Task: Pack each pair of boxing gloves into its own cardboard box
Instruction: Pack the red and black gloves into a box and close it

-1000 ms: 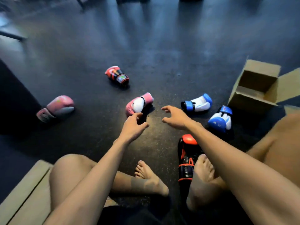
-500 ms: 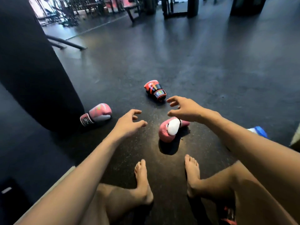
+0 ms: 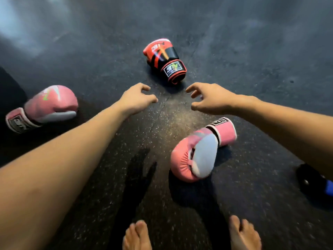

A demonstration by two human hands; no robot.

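Observation:
A red and black boxing glove (image 3: 164,60) lies on the dark floor straight ahead, cuff towards me. My left hand (image 3: 137,99) and my right hand (image 3: 210,99) reach out side by side just short of it, fingers loosely curled, holding nothing. A pink and white glove (image 3: 200,152) lies below my right forearm. Its pink partner (image 3: 46,108) lies at the far left. A black and blue glove edge (image 3: 317,181) shows at the right border. No cardboard box is in view.
My bare toes (image 3: 191,235) show at the bottom edge. A dark mass (image 3: 9,87) stands at the left behind the pink glove. The speckled rubber floor (image 3: 252,51) stretches ahead.
The view has swung and dropped closer to the floor. Both hands have moved forward past the pink and white glove towards the red and black one. The box has left the view.

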